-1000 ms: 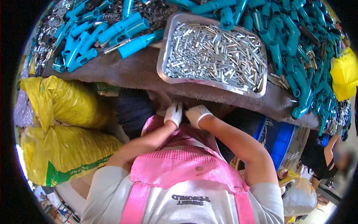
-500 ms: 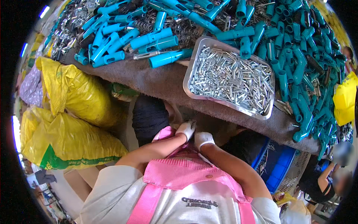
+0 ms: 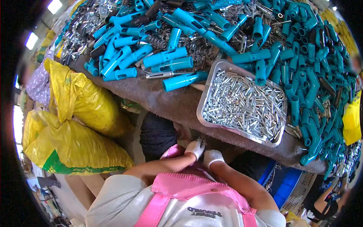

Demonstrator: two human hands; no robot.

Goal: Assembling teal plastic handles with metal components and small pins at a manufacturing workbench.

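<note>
Both hands wear white gloves and are close together over my lap, below the front edge of the bench. My left hand [image 3: 195, 148] has its fingers drawn together, with greyish fingertips; whatever it may hold is too small to make out. Just beside it, my right hand [image 3: 213, 156] is curled with the back turned up, and its fingertips are hidden. Above them on the bench stands a metal tray [image 3: 203, 109] filled with short silvery pins [image 3: 245, 106]. Nearest to the tray's left side lies a teal tubular part [image 3: 181, 81] with a slot.
Heaps of teal tubular parts [image 3: 310, 94] and loose metal springs [image 3: 155, 42] cover the bench, which has a brown cloth [image 3: 159, 98]. Two full yellow sacks [image 3: 75, 145] stand at left. A blue crate [image 3: 289, 185] is below right. Another person [image 3: 325, 206] is at far right.
The whole view has shifted, so bench, tray and sacks appear lower and farther right. My hands stay together over my lap, with little visible change in their pose.
</note>
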